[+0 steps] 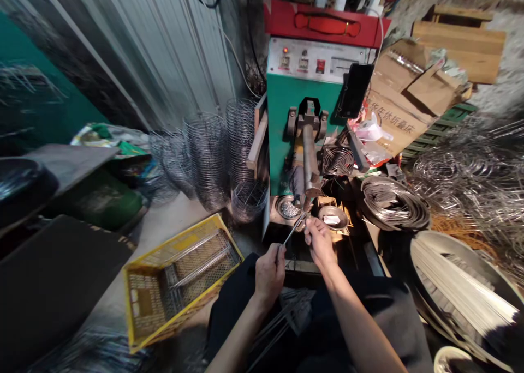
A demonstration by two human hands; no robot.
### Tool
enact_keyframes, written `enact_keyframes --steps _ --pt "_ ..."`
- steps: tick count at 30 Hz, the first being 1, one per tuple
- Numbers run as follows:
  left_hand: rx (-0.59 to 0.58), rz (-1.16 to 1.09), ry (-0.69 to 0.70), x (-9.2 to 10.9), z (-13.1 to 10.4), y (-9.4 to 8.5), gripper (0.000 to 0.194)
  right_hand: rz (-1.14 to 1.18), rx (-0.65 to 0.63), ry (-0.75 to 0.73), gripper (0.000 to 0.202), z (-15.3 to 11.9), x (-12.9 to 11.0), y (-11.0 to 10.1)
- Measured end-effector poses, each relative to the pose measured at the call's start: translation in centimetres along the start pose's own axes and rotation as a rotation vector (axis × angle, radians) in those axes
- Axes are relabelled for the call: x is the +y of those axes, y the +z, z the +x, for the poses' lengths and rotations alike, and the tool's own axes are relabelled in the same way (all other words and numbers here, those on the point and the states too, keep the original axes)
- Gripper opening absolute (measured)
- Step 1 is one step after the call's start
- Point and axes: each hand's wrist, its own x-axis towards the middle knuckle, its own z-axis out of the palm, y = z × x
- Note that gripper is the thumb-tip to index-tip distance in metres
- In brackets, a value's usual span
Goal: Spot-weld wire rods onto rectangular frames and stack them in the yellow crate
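My left hand (270,272) is closed around the lower end of a thin metal rod (293,232), which slants up and right to the tip of the machine's arm. Beside the rod's upper end, my right hand (319,240) is pinched; what it holds is too small to name. Just above both hands are the electrodes of a green machine (282,116) with a red top. A bowl of small metal pieces (287,207) sits left of the rod's tip, and a shallow dish (333,218) is to the right.
A yellow crate (141,302) with metal rods lies at the left. Stacked wire baskets (207,160) stand behind it. At the right are coiled metal strips (393,204), a large basin (426,291) of rods, and a cardboard box (393,116). Loose rods lie between the person's legs.
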Motion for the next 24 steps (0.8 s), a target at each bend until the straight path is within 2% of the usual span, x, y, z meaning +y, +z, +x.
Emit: enact_keyframes --steps 13,20,24 --pt "0.0 -0.007 0.032 -0.32 0.43 0.01 0.024 0.009 0.007 0.026 0.037 0.39 0.04 0.1" --pt "-0.007 0.063 0.047 0.44 0.7 -0.53 0.025 0.04 0.001 0.032 0.038 0.33 -0.12 0.15" --pt "-0.016 0.055 0.053 0.2 1.03 -0.78 0.026 -0.002 -0.016 0.031 0.038 0.34 -0.12 -0.08"
